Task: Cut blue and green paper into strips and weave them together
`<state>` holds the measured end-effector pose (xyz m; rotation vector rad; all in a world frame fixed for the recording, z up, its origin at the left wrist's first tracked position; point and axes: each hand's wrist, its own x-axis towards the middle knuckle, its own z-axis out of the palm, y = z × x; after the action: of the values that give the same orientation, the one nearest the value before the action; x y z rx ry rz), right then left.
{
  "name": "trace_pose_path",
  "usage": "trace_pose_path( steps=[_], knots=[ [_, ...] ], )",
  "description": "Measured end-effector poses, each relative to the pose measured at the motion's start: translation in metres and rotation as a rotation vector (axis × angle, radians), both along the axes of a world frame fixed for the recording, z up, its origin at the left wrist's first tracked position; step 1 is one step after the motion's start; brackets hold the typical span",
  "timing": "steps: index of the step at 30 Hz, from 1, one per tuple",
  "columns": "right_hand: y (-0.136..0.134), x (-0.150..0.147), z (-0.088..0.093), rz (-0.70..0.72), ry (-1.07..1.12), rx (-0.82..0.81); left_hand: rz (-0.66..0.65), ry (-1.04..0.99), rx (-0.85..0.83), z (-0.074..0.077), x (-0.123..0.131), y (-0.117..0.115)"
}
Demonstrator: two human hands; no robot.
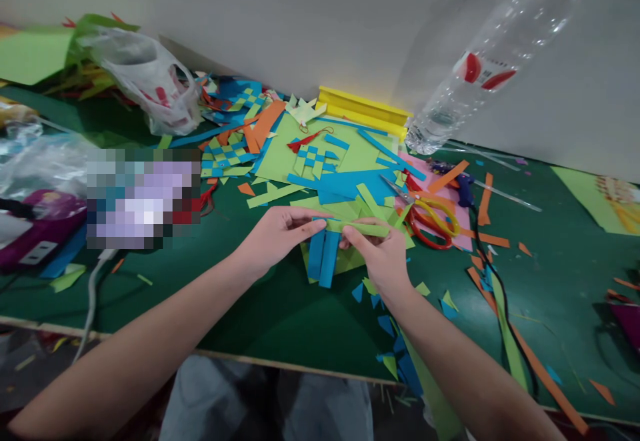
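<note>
My left hand (280, 235) pinches the upper left end of two blue paper strips (328, 259) that hang side by side. My right hand (383, 254) pinches a light green paper strip (367, 229), which lies crosswise over the tops of the blue ones. Both hands are close together above the table, fingertips nearly meeting. Under them lies more green paper (353, 262), partly hidden by the strips and the right hand. Just beyond are a blue sheet (345, 187) and a woven blue-and-green piece (314, 159) with a red tassel (303, 142).
Scissors with red and yellow handles (435, 217) lie right of my hands. A clear plastic bottle (480, 74) leans by the wall near a yellow holder (365, 109). A plastic bag (150, 81) and a blurred-out device (145, 197) are on the left. Paper scraps litter the green table (250, 321).
</note>
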<state>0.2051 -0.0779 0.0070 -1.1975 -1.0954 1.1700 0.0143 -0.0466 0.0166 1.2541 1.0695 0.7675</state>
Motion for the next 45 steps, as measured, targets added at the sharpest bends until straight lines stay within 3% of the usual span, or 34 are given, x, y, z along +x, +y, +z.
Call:
trace_pose_path(
  steps=[12,24,33,37,41,45],
  knots=[
    [0.001,0.001,-0.007,-0.038,-0.003,0.141,0.012,-0.028,-0.030,0.002,0.001,-0.002],
    [0.003,-0.001,-0.005,0.000,-0.003,0.149,0.050,-0.055,-0.019,-0.001,0.002,0.000],
    [0.005,0.008,0.002,-0.016,-0.096,0.163,0.182,-0.092,-0.007,-0.005,0.000,0.007],
    [0.014,0.025,0.007,0.038,-0.419,0.275,0.340,-0.137,-0.004,-0.011,-0.004,0.019],
    [0.025,0.042,0.007,0.261,-0.984,0.555,0.511,-0.222,0.044,-0.015,-0.006,0.030],
    [0.030,0.049,0.005,0.446,-1.208,0.659,0.577,-0.275,0.049,-0.017,-0.006,0.033]
  ],
)
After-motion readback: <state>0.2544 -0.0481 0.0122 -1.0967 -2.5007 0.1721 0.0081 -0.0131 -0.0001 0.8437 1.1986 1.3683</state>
